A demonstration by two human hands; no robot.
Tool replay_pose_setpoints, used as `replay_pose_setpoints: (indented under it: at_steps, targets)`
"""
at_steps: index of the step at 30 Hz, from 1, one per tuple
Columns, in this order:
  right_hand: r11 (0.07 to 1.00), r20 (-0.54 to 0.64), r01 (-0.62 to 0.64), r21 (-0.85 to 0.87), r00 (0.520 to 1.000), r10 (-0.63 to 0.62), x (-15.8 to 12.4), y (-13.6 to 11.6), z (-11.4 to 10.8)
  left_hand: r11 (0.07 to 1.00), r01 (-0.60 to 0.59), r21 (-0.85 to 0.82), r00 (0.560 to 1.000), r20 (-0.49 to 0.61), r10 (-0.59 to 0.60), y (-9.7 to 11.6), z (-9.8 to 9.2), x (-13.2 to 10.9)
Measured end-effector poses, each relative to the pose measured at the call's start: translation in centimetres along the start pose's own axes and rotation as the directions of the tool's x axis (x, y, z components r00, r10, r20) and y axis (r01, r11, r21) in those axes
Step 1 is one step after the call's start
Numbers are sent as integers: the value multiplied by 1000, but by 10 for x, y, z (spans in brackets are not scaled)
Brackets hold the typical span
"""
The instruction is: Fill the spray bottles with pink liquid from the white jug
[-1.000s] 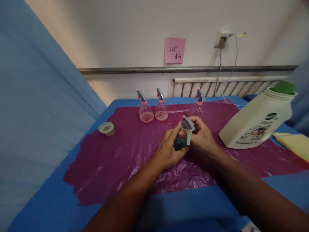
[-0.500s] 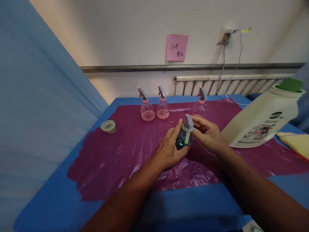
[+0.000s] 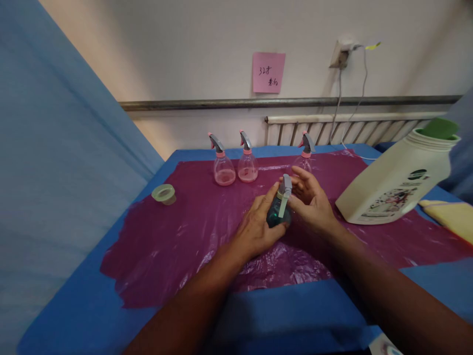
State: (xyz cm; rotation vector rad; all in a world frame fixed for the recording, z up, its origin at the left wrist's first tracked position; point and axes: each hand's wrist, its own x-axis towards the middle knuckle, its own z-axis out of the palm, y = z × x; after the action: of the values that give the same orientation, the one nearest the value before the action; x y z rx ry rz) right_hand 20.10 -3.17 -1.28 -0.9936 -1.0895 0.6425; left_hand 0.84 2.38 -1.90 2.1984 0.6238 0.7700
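Observation:
A small spray bottle (image 3: 274,215) with dark green liquid and a grey head (image 3: 287,183) stands upright on the purple sheet. My left hand (image 3: 258,223) is wrapped around its body from the left, thumb in front. Close to the grey head on the right is my right hand (image 3: 313,203); its fingers are apart and curved, the thumb beside the head. Whether its fingertips touch the head is hard to see. Behind stand two spray bottles with pink liquid, the left one (image 3: 224,173) and the right one (image 3: 247,169). My right hand partly hides another pink-collared spray bottle (image 3: 305,154).
A large pale jug (image 3: 397,182) with a green scoop-like piece (image 3: 440,127) at its mouth leans at right. Beyond it lies a yellow cloth (image 3: 449,217). A small translucent cup (image 3: 163,193) rests at left. The purple plastic sheet (image 3: 177,246) covers the blue table (image 3: 70,296).
My right hand's fingers have loosened and spread from the grey spray head, with the index finger raised. My left hand keeps its hold on the bottle. The view has shifted slightly.

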Motion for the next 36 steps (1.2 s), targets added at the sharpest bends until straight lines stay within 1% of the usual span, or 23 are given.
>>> replay_pose_setpoints:
  at_steps: [3, 6, 11, 15, 18, 22, 25, 29, 31, 33, 36]
  targets:
    - [998, 68, -55, 43, 996, 52, -5, -4, -3, 1000, -4, -1, 1000, -2, 4, 1, -1, 0]
    - [995, 60, -104, 8, 993, 103, -6, -5, -3, 1000, 4, 4, 1000, -4, -4, 2, 0, -1]
    - [998, 10, -37, -46, 999, 38, 2, 0, -3, 1000, 14, 12, 1000, -17, -14, 4, 1, 0]
    - [998, -20, -8, -63, 1000, 7, 4, 2, -1, 999, 14, 40, 1000, -18, -13, 6, 0, 2]
    - [999, 44, 0, -33, 999, 2, 0, -2, 1, 999, 12, 50, 1000, -17, -11, 6, 0, 3]
    - [998, 113, -62, -6, 992, 63, -5, -7, 0, 999, 3, 53, 1000, -23, -2, 5, 0, 4]
    - [997, 89, -77, -5, 993, 77, -5, -4, -1, 998, -11, 60, 1000, -25, 12, 4, 1, 3]
    - [997, -18, -75, -22, 997, 75, 0, 1, 2, 999, 11, 46, 1000, -18, -10, 3, 2, 2]
    - [996, -47, -85, -16, 995, 84, 3, 1, 5, 999, 22, 44, 1000, -15, -21, 1, 3, 1]
    - [996, -39, -86, 2, 996, 86, 4, -1, 6, 999, 25, 41, 1000, -10, -25, 1, 3, 1]
    - [998, 6, -68, 11, 998, 68, 2, -4, 4, 1000, 20, 24, 1000, 0, -20, 1, 2, 1]
